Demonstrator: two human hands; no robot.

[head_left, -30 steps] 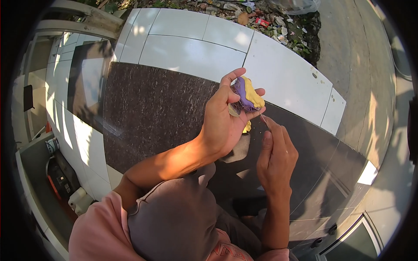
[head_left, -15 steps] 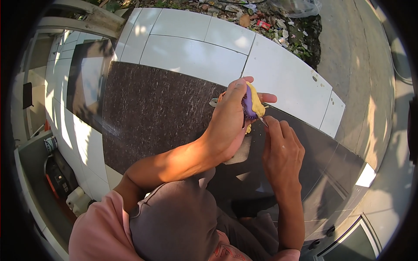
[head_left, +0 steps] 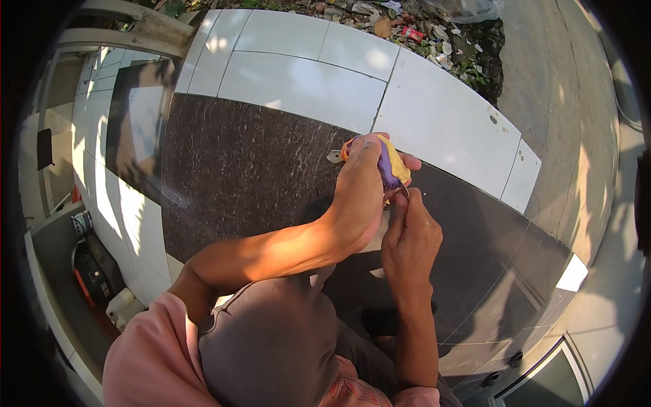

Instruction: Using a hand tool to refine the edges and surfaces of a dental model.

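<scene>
My left hand [head_left: 363, 180] is closed round a small lumpy purple-and-yellow piece [head_left: 395, 163], purple on the left side and yellow on the right, with a dark rough edge. What kind of thing it is I cannot make out. At its lower end my right hand [head_left: 411, 237] pinches a thin tool [head_left: 405, 192], whose tip meets the yellow part; most of the tool is hidden by the fingers. An orange loop-like thing [head_left: 346, 148] shows behind the left hand, beside a flat silvery metal piece [head_left: 334, 156] over the dark tile.
Dark tiles [head_left: 237, 163] lie under the hands, bordered by white tiles [head_left: 298, 74]. Beyond them is soil with litter [head_left: 434, 47]. A grey container with a black-and-orange case [head_left: 95, 271] stands at the left. My knee [head_left: 271, 339] rises in front of me.
My right hand has moved left and slightly down, closer under the left hand. The purple-and-yellow piece stays in my left hand, which has shifted only a little.
</scene>
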